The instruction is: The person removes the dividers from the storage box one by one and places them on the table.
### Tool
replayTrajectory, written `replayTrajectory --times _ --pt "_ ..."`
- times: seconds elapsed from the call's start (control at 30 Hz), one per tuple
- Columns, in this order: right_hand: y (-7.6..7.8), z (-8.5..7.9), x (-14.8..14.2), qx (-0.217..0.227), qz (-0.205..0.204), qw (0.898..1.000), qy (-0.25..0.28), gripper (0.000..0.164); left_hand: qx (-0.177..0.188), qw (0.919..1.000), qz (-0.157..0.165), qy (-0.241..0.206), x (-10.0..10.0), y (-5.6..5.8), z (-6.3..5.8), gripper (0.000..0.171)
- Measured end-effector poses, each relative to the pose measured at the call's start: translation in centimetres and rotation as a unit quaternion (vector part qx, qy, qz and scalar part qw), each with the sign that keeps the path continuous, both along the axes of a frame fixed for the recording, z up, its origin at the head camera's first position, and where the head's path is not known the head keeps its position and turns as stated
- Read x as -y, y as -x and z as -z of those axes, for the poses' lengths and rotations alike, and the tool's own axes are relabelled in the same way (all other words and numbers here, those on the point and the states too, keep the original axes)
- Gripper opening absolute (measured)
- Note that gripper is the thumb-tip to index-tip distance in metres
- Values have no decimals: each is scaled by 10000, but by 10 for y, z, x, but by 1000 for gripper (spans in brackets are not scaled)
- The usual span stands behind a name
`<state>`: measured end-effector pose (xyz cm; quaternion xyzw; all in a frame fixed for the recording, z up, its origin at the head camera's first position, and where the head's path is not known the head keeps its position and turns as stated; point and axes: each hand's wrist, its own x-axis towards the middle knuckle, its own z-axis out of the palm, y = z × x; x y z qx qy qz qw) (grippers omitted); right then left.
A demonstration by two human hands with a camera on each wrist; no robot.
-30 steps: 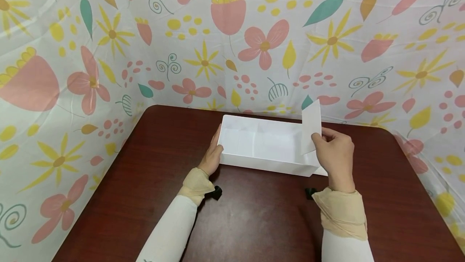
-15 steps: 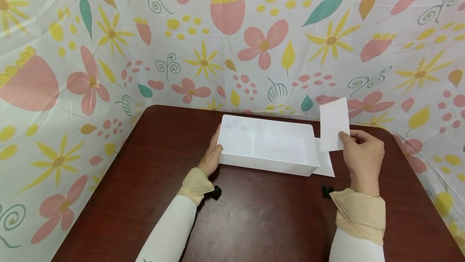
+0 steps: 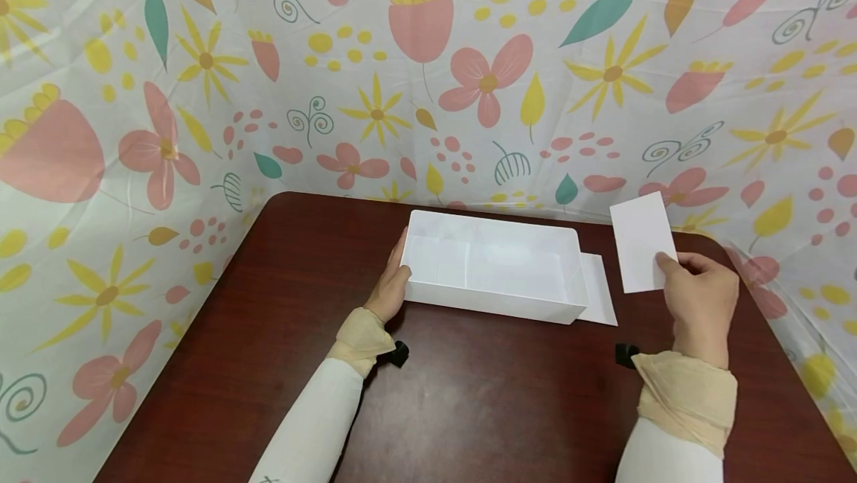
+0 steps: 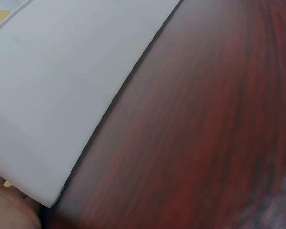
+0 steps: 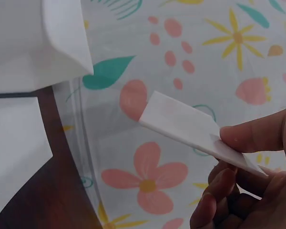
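A long white box, open at the top, sits toward the back of the table. My left hand holds its left end, thumb at the front corner and fingers along the end wall. In the left wrist view that hand shows only at the lower left, beside the box wall. To the right of the box my right hand pinches a small white rectangular panel, raised and tilted. The right wrist view shows the thumb on one face of the panel and bent fingers under it.
Another flat white panel lies on the table at the box's right end, partly hidden by it. Thin dividers stand inside the box's left part. The dark wooden table meets a floral curtain at the back.
My right hand has carried the small panel rightward, from over the box's right end to beyond it, uncovering the other panel on the table. My left hand and the box have stayed in place.
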<state>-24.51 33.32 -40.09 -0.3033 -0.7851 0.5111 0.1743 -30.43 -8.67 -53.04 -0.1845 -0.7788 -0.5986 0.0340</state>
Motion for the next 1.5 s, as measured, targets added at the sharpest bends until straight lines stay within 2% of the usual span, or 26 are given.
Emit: replayTrajectory --times 0.1,0.23,0.47,0.7,0.8,1.03,1.27,1.33,1.5 --pt "1 4 -4 158 -34 9999 18 20 -37 10000 -32 -6 0 0 0 72" --pt "1 11 -10 544 -238 9981 -183 36 -34 10000 7 -36 0 -1 -2 72" --pt "1 30 -26 882 -820 9905 -659 48 -57 9992 288 -264 1 -16 -32 70" --pt "1 49 -39 1199 -1640 9769 -667 62 11 9993 236 -276 2 -1 -7 72" --pt "2 55 -42 1336 -1876 9712 -604 66 34 9997 151 -175 1 2 -1 73" --pt "5 63 -46 1584 -1989 9650 -646 64 -56 9999 81 -125 0 2 1 73" --pt "6 68 -48 1686 -2027 9625 -637 64 84 9998 130 -122 1 0 -2 73" --pt "6 69 -48 1692 -2034 9622 -653 64 87 9996 203 -200 2 -2 -6 72" --pt "6 70 -50 1710 -2026 9613 -747 63 93 9992 284 -261 1 -14 -28 72"
